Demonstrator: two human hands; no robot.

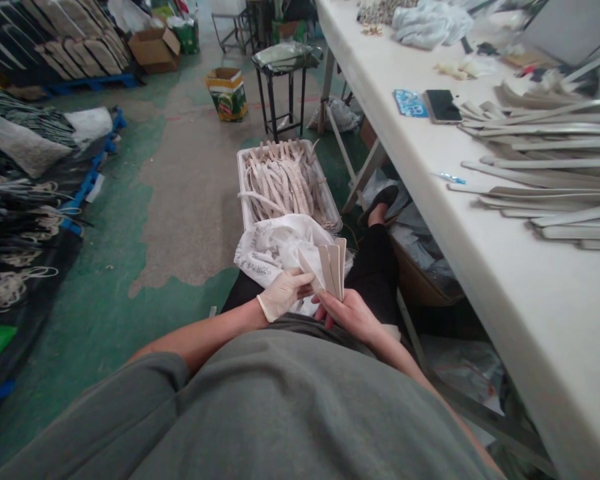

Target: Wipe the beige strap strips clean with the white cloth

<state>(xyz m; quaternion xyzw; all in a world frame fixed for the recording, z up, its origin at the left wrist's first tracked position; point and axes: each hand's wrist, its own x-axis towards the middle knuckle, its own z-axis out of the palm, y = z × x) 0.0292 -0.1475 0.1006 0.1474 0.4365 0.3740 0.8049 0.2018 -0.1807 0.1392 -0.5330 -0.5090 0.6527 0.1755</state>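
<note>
My left hand (284,293), in a pale glove, is closed on the left side of a small stack of flat beige strips (331,269) held over my lap. My bare right hand (349,313) cups the same stack from below, fingers curled round its lower end. The strips stand fanned, edges up. Under them a crumpled white printed bag (273,250) lies on my knees. Just beyond it a white crate (245,193) on the floor holds several more pale strips.
A long white table (430,193) runs along the right, bearing a pile of long grey strips (555,173), a phone (443,105) and a blue card (410,103). A black stool (283,80), cardboard boxes (227,93) and dark stacked goods (25,200) stand on the green floor.
</note>
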